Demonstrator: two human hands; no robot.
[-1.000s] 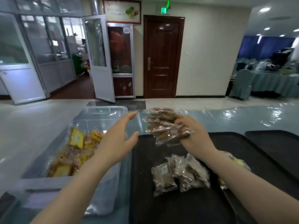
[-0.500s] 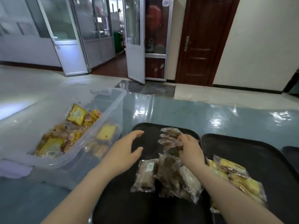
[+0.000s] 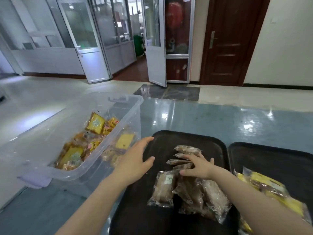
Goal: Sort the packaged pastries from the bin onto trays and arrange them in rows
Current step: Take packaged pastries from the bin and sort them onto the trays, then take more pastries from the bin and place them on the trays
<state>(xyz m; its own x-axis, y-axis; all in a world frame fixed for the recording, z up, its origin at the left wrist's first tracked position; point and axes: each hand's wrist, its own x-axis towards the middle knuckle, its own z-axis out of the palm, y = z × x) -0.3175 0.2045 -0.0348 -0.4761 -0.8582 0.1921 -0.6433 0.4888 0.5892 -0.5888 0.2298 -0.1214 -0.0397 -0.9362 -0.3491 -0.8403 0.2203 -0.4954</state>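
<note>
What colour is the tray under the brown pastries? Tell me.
Black tray, seen in the head view.

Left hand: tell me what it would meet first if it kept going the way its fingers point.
Probably the far left rim of the black tray. The left hand is open, fingers aimed up-right past the clear bin; height above the tray is unclear.

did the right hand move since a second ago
Yes. The right hand held brown packets up beyond the tray's far edge; now it has come down and presses them onto the tray.
</note>
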